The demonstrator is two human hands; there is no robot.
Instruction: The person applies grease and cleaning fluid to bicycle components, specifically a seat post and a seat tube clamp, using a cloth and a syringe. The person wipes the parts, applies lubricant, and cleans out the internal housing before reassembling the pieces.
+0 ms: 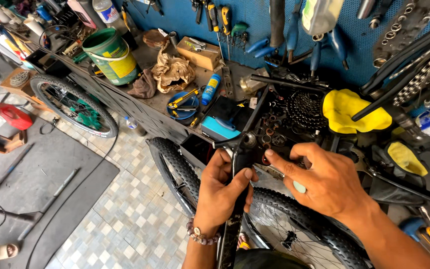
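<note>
The left hand [223,192] is closed tight around a black crank arm [238,199], thumb laid across its face. The right hand [324,179] sits just beside it, loosely curled and gripping nothing that I can make out — its forefinger stretches toward the top of the arm, where a round metal fitting [249,141] shows. The arm stands almost upright in view: its long axis runs from down near the person's lap up to the edge of the counter [150,112], the fitted end pointing away toward the blue pegboard [255,22]. It hangs over a knobby bike tyre [294,214], not resting on the counter.

As a judgement, the work looks to be in its middle — a tray [274,127] of small rings and washers lies open just beyond, a cassette [304,109] beside it, and whether any loose part is in the right fingers I cannot tell.
</note>
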